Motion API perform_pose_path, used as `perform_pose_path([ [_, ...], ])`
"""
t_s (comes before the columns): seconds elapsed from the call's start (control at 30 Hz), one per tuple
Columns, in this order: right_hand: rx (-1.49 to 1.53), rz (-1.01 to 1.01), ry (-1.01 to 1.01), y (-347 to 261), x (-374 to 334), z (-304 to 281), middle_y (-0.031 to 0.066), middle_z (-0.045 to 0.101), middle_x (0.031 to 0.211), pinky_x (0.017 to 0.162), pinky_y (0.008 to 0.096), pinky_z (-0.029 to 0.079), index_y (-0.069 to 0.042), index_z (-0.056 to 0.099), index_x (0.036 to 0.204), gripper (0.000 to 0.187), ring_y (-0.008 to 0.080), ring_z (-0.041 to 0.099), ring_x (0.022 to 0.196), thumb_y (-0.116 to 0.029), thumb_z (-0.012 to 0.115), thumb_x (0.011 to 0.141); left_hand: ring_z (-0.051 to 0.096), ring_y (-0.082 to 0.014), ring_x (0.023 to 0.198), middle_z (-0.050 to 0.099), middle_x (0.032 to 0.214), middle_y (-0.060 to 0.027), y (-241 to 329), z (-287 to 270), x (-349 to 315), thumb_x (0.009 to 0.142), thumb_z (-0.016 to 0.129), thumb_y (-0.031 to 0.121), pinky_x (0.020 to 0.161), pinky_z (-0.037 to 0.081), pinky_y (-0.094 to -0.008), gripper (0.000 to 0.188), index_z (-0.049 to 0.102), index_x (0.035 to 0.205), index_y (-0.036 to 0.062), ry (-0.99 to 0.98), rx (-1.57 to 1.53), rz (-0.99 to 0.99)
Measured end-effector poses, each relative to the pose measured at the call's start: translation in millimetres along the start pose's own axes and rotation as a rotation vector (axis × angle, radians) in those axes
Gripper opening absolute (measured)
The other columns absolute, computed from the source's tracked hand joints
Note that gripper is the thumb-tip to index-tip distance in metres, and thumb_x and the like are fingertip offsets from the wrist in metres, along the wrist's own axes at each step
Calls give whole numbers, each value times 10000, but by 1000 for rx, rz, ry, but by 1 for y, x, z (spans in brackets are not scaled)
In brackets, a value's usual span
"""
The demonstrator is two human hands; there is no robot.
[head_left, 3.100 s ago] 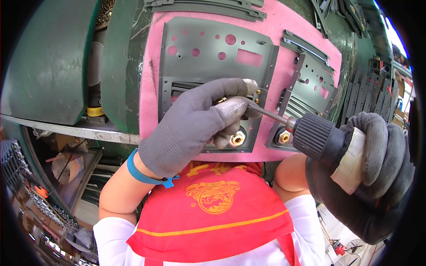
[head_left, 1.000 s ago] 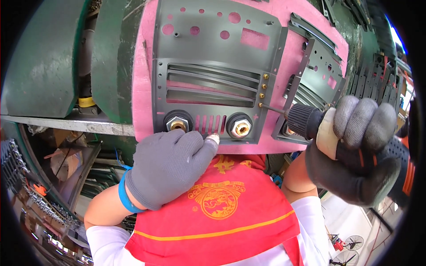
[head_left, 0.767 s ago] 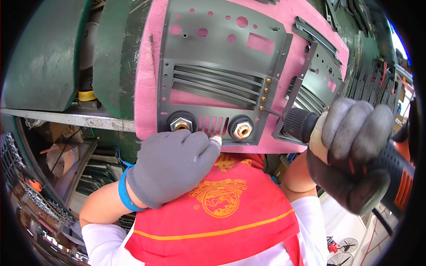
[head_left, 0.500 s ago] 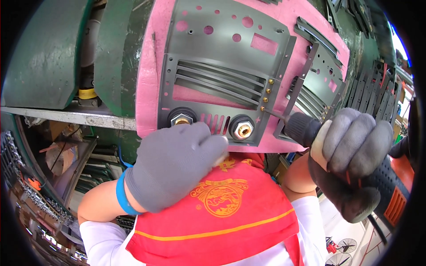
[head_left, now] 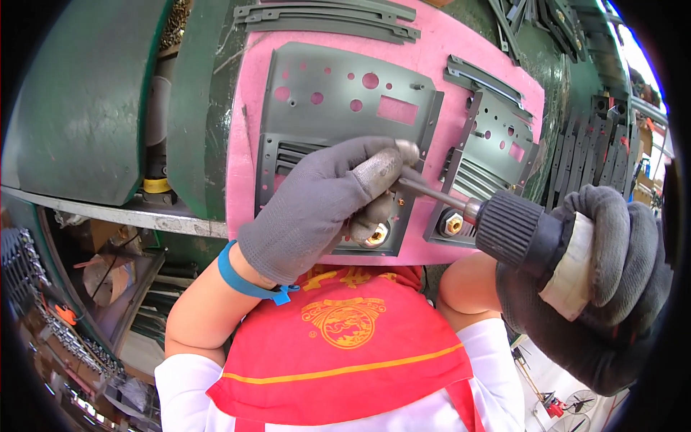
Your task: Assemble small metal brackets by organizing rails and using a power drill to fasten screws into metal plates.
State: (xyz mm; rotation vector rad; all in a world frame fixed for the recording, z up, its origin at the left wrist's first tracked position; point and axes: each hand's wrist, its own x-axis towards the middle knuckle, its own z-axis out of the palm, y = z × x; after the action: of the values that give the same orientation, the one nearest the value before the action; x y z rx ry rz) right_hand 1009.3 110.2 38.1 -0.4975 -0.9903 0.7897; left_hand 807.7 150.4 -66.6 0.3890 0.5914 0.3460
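Note:
My right hand (head_left: pixel 590 288), in a dark glove, is wrapped round a power screwdriver (head_left: pixel 515 227) with a black ribbed collar. Its long bit (head_left: pixel 439 193) points left and up. At the bit's end, the fingers of my grey-gloved left hand (head_left: pixel 324 198) are pinched together; what lies between them is hidden. Below both is a dark grey metal panel (head_left: pixel 331 119) with round holes, a rectangular cutout and slots. One brass fitting with a nut (head_left: pixel 376 236) shows beneath my left fingers. My left hand covers much of the panel's lower half.
Pink padding (head_left: pixel 241 158) lies under the panel. To the right is a second, similar panel (head_left: pixel 493 140) with a brass fitting (head_left: pixel 453 225). Long metal strips (head_left: pixel 331 21) lie at the far edge; more dark strips (head_left: pixel 590 155) are stacked right. A metal shelf edge (head_left: pixel 115 205) runs left.
My left hand has risen from the panel's lower edge to the bit's end, fingers now pinched. The screwdriver bit has come off the panel's right-hand brass screws. The panels sit lower in view.

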Motion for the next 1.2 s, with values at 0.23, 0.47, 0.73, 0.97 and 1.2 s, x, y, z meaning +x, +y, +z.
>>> perform_pose_path([
  [0.23,-23,-7,53,2,5,-1,-100,571,673,609,207,430,-189,535,666,175,40,525,639,-140,696,715,356,-27,540,541,737,29,1,6,4,1001,461,656,494,262,-192,618,622,1042,61,140,102,-18],
  [0.47,-50,16,61,0,4,-2,-95,538,663,614,217,411,-189,501,673,190,44,512,645,-126,673,723,415,-29,559,616,756,6,0,3,3,1070,497,424,490,354,-201,434,687,1091,34,92,-12,-36],
  [0.73,-12,56,133,-4,2,5,-61,520,643,627,228,425,-168,495,672,200,51,507,616,-84,674,708,419,-34,575,613,816,22,2,10,-5,1071,514,361,516,361,-196,400,674,1211,22,113,-95,-35],
  [0.97,21,145,81,-1,-3,4,-42,545,674,632,213,430,-163,494,671,218,50,510,581,-77,691,702,387,-22,637,558,817,48,16,3,-85,918,656,150,592,343,-186,400,624,1287,-1,603,457,180],
  [1.2,0,121,35,14,-2,9,-41,511,688,620,210,412,-161,470,673,230,54,491,591,-128,691,729,341,-50,632,344,718,48,-17,-35,-77,861,654,31,602,340,-219,610,499,1451,14,686,908,273],
])
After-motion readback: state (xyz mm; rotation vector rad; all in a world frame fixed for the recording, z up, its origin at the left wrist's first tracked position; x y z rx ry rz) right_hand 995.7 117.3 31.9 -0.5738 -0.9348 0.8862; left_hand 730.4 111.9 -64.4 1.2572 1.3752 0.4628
